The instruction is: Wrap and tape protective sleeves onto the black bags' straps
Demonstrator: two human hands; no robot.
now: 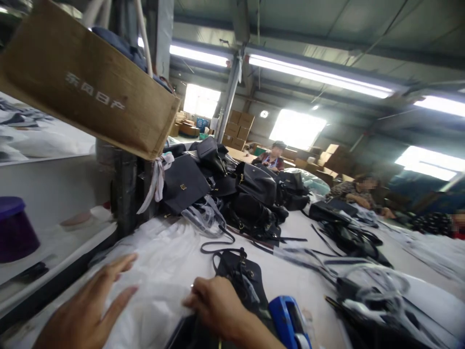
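Note:
My left hand [89, 300] is at the lower left, its fingers stretched out and thumb apart, over white plastic wrapping [156, 276]. Nothing is in it. My right hand [216, 300] is closed at the bottom middle, thumb and fingers pinched together; what they grip is too small and blurred to name. Just beneath it is the edge of a dark item [183, 332], mostly hidden by the hand and the frame edge. Beyond the right hand lies a black bag [250, 274] with straps and gold fittings. A blue tape dispenser [288, 320] stands beside my right forearm.
A pile of black bags [254, 184] covers the table [298, 232] ahead. More bags and clear plastic [381, 286] lie at the right. A brown bag [87, 82] hangs at upper left, near a purple bucket [16, 230]. Several people [272, 157] sit across.

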